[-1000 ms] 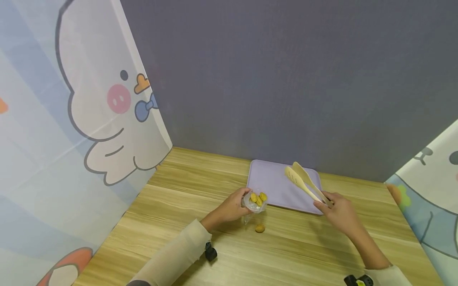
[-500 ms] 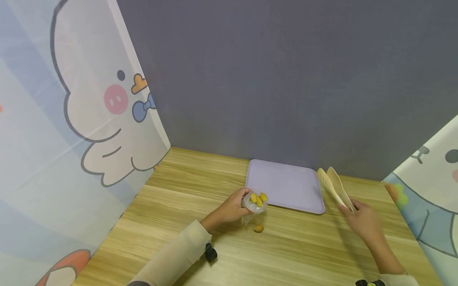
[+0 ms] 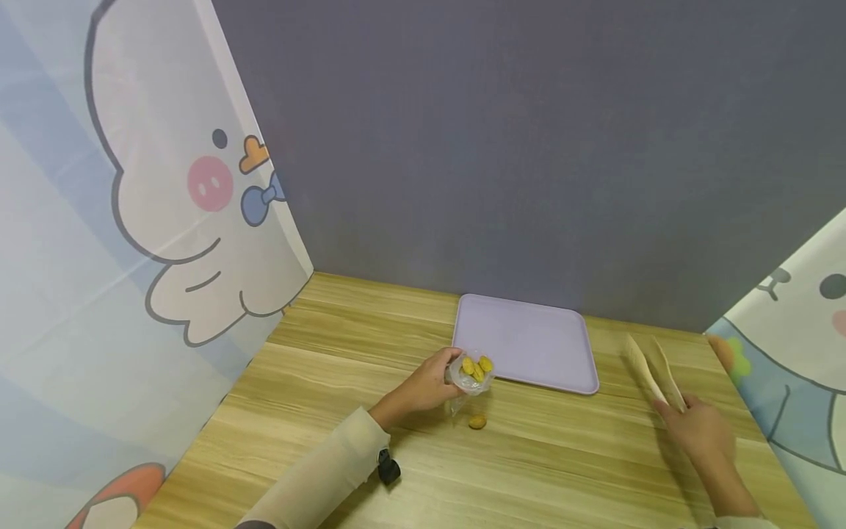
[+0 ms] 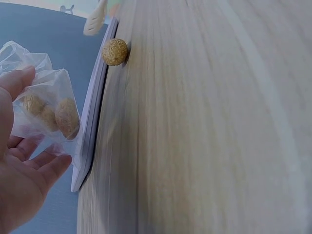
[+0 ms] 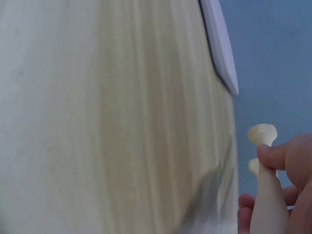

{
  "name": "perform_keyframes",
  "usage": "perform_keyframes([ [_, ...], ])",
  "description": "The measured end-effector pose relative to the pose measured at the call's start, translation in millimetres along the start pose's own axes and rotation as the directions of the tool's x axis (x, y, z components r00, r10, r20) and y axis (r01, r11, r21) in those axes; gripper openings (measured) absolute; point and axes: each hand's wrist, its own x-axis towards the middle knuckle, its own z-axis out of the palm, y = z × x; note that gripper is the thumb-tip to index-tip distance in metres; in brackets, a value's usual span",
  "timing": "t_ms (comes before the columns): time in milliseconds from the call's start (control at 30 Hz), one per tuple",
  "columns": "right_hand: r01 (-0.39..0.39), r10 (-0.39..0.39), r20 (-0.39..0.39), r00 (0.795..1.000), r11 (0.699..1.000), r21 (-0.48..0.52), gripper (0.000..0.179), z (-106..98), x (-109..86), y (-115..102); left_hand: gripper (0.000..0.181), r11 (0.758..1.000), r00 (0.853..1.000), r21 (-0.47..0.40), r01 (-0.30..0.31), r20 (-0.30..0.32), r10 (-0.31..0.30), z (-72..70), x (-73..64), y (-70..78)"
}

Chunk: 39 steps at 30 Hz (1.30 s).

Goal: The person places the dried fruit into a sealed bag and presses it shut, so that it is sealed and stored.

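My left hand point(image 3: 428, 382) grips a clear plastic bag point(image 3: 471, 378) at the front edge of the tray. Several yellow-brown, walnut-like pieces point(image 4: 67, 117) show inside the bag in the left wrist view. One loose piece of the same kind point(image 3: 477, 422) lies on the wood just in front of the bag. Over at the right, my right hand point(image 3: 702, 430) holds a pair of cream tongs point(image 3: 651, 371), thumb on one arm and fingers on the other. Their slotted tips stand apart with nothing between them, pointing toward the back wall.
A flat lilac tray point(image 3: 529, 342) lies at the back of the wood-grain table point(image 3: 515, 470). Behind it rises a dark grey wall point(image 3: 496, 147). Cartoon-printed cloth panels point(image 3: 178, 184) close off both sides.
My right hand has carried the tongs from over the tray to the right, off its side and a little nearer me. The left hand and bag have stayed in place.
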Motion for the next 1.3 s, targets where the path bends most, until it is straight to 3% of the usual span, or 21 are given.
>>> perform_keyframes([
  [367,-0.042,0.043,-0.09,0.995,0.999,0.017,0.06,12,-5.7,9,0.064,1.0,1.0,-0.005,0.001,0.001,-0.001,0.5,-0.3,-2.3],
  [733,-0.114,0.114,-0.058,0.992,0.993,0.006,0.055,20,-1.1,10,0.065,1.0,1.0,-0.025,0.008,0.003,-0.008,-2.5,-1.1,-2.1],
  [900,-0.105,0.105,-0.085,0.991,0.994,-0.005,0.051,23,0.0,12,0.065,1.0,1.0,-0.019,0.006,0.005,-0.006,-2.0,-0.4,-2.3],
  [1133,-0.089,0.085,-0.052,0.995,0.994,-0.064,0.056,19,-1.2,9,0.065,1.0,1.0,-0.024,0.009,0.002,-0.009,-2.3,-0.5,0.7],
  [1233,-0.119,0.114,-0.091,0.989,0.991,-0.054,0.061,17,-3.5,1,0.064,1.0,1.0,-0.017,0.01,0.005,-0.01,-2.2,-0.1,3.5],
  [1300,-0.117,0.112,-0.17,0.979,0.993,-0.021,0.062,16,-5.9,-7,0.064,1.0,1.0,-0.016,0.011,0.005,-0.011,-2.3,0.5,5.4],
])
